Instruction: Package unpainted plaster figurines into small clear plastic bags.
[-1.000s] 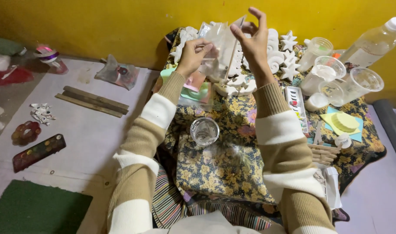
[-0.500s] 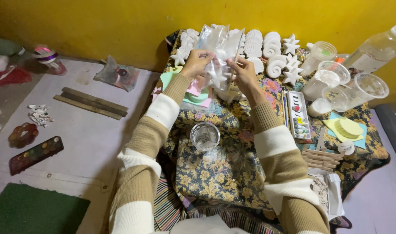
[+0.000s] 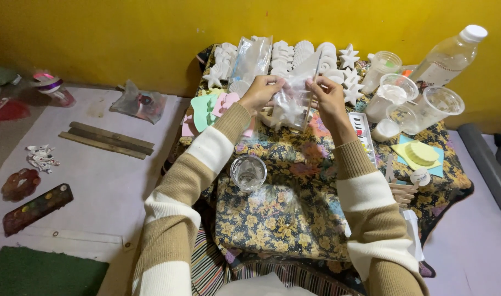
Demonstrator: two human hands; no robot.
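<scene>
My left hand (image 3: 263, 91) and my right hand (image 3: 328, 96) together hold a small clear plastic bag (image 3: 292, 104) over the floral cloth (image 3: 272, 214) of a low table. A white star-shaped plaster piece shows inside the bag, near its bottom. Each hand pinches one upper side of the bag. Behind the bag lie rows of white plaster shapes (image 3: 299, 55), among them stars (image 3: 349, 56) and round pieces. An empty glass (image 3: 248, 172) stands on the cloth below my left forearm.
Clear plastic cups (image 3: 425, 104) and a plastic bottle (image 3: 450, 55) stand at the right. A paint set (image 3: 363, 134), yellow sponge (image 3: 420, 153) and wooden sticks (image 3: 402, 193) lie nearby. Left on the floor: wooden strips (image 3: 105, 140), a paint palette (image 3: 36, 208), a plastic bag (image 3: 138, 104).
My hands came down from raised height to just above the table. They still hold the clear bag, now lower and closer to the plaster shapes.
</scene>
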